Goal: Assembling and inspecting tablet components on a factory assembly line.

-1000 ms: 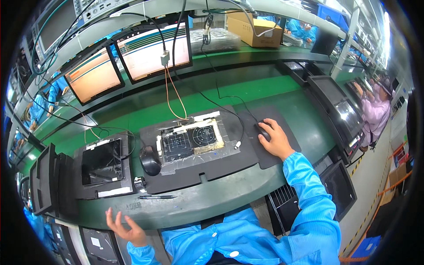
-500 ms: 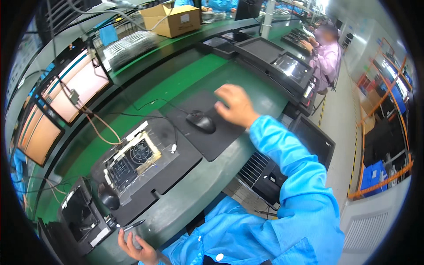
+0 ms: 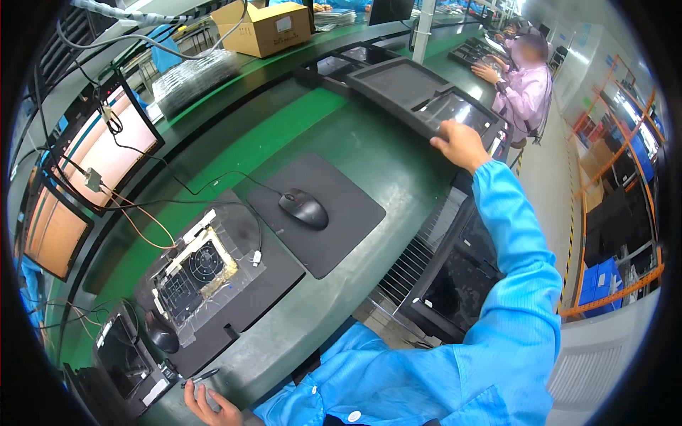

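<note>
My right hand (image 3: 463, 145) reaches out to the far right, its fingers closed over the near edge of a black tray (image 3: 389, 99). A dark glossy panel (image 3: 462, 110) lies in the tray's right part. My left hand (image 3: 213, 408) rests low at the table's near edge, fingers loosely stretched and apart. Its fingertips are at one end of a dark pen (image 3: 202, 376); whether they touch it I cannot tell. Between my hands are a black mouse (image 3: 304, 208) on a dark mouse pad (image 3: 341, 226), and a black fixture board with a taped frame (image 3: 231, 259).
A second mouse (image 3: 161, 334) sits by a small black device (image 3: 124, 358) at the left. Lit monitors (image 3: 114, 149) and hanging cables stand behind. A cardboard box (image 3: 263, 28) is at the back. Black panels (image 3: 455, 284) stand beside the table's right edge. A co-worker in pink (image 3: 526, 89) sits beyond.
My right hand has moved from beside the mouse, rightward to the black tray's edge, and its fingers have closed there. The view has shifted slightly; my left hand stays near the pen.
</note>
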`<act>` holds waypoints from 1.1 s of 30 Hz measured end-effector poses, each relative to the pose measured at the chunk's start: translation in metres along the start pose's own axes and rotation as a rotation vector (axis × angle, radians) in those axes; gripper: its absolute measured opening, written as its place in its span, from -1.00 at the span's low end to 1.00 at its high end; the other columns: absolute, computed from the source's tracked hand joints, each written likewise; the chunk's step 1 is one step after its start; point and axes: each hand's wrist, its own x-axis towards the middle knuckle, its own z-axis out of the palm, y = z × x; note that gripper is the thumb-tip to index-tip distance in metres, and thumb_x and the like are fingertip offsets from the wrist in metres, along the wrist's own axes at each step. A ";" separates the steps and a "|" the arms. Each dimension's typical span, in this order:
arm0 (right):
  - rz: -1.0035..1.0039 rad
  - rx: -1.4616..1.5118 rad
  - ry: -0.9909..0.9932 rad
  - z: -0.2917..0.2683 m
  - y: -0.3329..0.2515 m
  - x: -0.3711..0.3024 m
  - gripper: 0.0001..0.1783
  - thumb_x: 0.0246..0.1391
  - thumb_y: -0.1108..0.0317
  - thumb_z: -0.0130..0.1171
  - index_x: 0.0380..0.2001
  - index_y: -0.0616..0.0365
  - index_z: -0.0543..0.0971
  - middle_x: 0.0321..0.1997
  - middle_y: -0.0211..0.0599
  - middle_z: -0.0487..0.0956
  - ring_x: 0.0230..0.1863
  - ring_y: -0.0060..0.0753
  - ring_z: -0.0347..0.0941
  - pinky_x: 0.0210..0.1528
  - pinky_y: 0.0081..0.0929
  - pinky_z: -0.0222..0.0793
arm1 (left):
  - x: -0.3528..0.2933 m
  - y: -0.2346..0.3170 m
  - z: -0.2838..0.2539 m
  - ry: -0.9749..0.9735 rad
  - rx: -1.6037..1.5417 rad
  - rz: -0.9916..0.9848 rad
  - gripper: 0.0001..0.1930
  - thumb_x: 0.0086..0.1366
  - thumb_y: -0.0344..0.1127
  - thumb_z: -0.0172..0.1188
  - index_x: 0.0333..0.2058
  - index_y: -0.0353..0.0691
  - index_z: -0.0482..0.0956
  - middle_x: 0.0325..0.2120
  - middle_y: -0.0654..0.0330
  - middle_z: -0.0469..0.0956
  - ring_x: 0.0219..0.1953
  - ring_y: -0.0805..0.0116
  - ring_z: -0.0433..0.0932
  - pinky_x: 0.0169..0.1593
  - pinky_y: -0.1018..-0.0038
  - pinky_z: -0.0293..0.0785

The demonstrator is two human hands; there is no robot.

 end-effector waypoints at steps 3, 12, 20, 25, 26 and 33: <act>-0.053 0.078 -0.080 -0.005 -0.016 -0.002 -0.48 0.15 -0.08 0.31 -0.11 0.18 0.62 -0.01 -0.09 0.58 0.10 0.02 0.51 0.11 -0.04 0.43 | 0.010 0.007 0.000 -0.012 0.008 0.025 -0.72 0.25 -0.59 0.21 -0.04 -0.40 0.63 0.03 -0.20 0.57 0.05 -0.24 0.57 0.13 0.04 0.51; -0.396 -0.026 0.191 0.059 -0.003 0.061 -0.42 0.28 -0.07 0.19 0.07 0.26 0.56 0.12 -0.01 0.58 0.25 0.11 0.42 0.39 0.01 0.19 | -0.024 -0.019 0.016 -0.041 -0.101 -0.171 -0.72 0.21 -0.65 0.15 -0.09 -0.35 0.56 0.13 -0.14 0.49 0.18 -0.13 0.49 0.27 0.08 0.37; -0.389 -0.008 0.409 0.072 -0.007 0.066 -0.63 0.27 0.17 0.22 -0.08 0.28 0.52 -0.14 0.07 0.61 -0.02 0.18 0.49 0.06 -0.04 0.38 | -0.023 -0.008 0.002 0.055 -0.069 -0.218 -0.72 0.12 -0.68 0.20 -0.16 -0.34 0.59 0.08 -0.11 0.53 0.10 -0.14 0.54 0.17 0.09 0.46; -0.439 0.067 0.382 0.029 0.008 0.076 -0.66 0.30 0.11 0.20 -0.22 0.21 0.51 -0.36 0.04 0.60 -0.29 0.20 0.56 -0.21 0.00 0.44 | -0.016 -0.012 0.007 0.029 -0.110 -0.141 -0.70 0.05 -0.69 0.23 -0.19 -0.36 0.60 0.04 -0.09 0.54 0.08 -0.15 0.56 0.13 0.10 0.50; -0.458 0.082 0.430 0.019 0.006 0.076 -0.65 0.32 0.09 0.16 -0.23 0.21 0.51 -0.36 0.05 0.60 -0.28 0.23 0.55 -0.22 0.00 0.43 | -0.013 -0.014 0.011 0.024 -0.135 -0.123 -0.70 0.05 -0.69 0.23 -0.19 -0.36 0.60 0.04 -0.09 0.54 0.08 -0.15 0.56 0.13 0.10 0.50; -0.532 0.103 0.670 -0.032 0.011 0.085 -0.61 0.44 0.13 -0.05 -0.30 0.22 0.58 -0.39 0.02 0.61 -0.35 0.21 0.53 -0.28 -0.02 0.43 | -0.038 -0.016 0.000 0.066 -0.142 -0.273 -0.74 0.25 -0.70 0.08 -0.11 -0.36 0.58 0.13 -0.15 0.49 0.21 -0.13 0.49 0.29 0.07 0.37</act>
